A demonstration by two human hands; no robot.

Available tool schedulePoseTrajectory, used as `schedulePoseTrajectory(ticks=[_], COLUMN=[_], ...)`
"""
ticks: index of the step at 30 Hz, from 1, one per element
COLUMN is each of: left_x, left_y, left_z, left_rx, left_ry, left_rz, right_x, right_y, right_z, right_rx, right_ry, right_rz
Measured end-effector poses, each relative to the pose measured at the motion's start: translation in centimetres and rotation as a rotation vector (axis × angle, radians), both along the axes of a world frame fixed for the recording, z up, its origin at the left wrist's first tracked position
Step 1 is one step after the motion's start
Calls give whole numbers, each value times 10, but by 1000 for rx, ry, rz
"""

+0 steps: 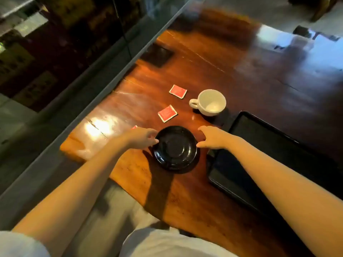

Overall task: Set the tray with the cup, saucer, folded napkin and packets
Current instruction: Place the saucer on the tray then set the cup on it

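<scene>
Head: left hand (141,138), right hand (213,139) flank saucer (175,147).

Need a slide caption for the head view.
The left hand and right hand flank the saucer on the table; cup and packets beyond, tray at right.

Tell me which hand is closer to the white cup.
Right. The right hand is just short of the cup, right of the saucer; the left hand is left of the saucer, farther away.

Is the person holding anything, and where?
Seemingly the saucer: the left hand and right hand meet its rim on opposite sides. Whether they grip it or only touch it cannot be told.
</scene>
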State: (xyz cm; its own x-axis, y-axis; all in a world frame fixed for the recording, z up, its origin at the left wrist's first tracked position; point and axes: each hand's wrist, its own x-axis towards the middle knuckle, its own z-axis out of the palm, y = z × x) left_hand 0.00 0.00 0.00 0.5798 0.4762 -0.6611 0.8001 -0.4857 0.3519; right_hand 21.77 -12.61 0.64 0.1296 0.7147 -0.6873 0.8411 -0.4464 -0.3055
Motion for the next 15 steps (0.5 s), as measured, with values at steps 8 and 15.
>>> schedulePoseTrajectory(ticks=[8, 15], left_x=[-21, -12], left_y=[-22, -37], left_z=[-52, -63], left_rx=[61, -94], left_ry=[-110, -260], left_rz=[176, 430], right_x=[-32, -38], right_y=[0, 0], right_z=[-36, -48], right_rx=[101, 199], right_ry=[-58, 4], right_rz=[-66, -224])
